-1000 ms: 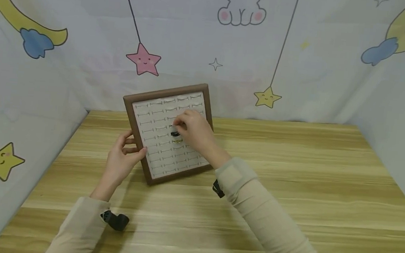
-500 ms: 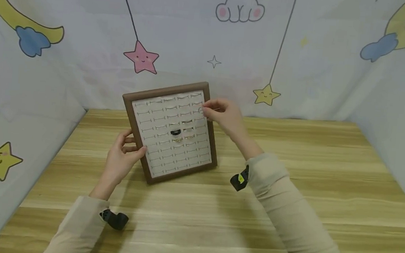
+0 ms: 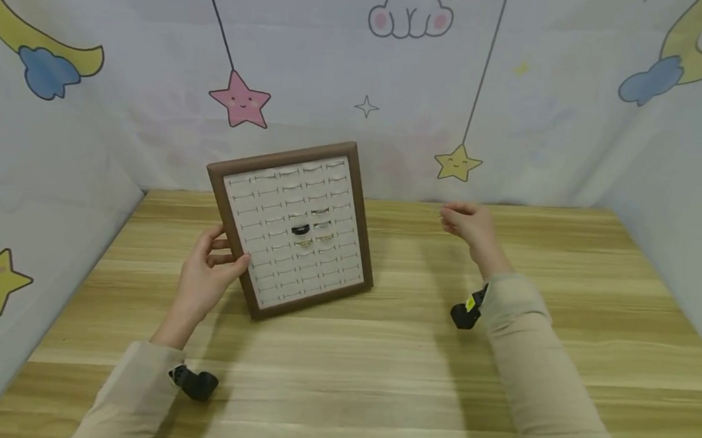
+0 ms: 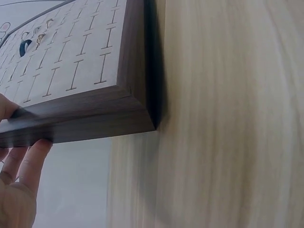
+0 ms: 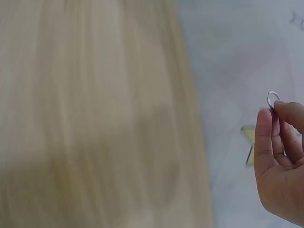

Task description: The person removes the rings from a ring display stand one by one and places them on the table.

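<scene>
Left hand [image 3: 204, 279] grips tray [image 3: 291, 224] frame edge, propping it tilted on surface [image 3: 377, 358]. Right hand [image 3: 471, 227], well right of tray, pinches ring [image 5: 271, 99] at fingertips.

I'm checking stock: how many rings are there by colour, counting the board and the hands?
black ring in the ring board: 1
pale metal rings in the board: about 4, too small to be sure
silver ring pinched by the right hand: 1
Total: about 6 rings
</scene>
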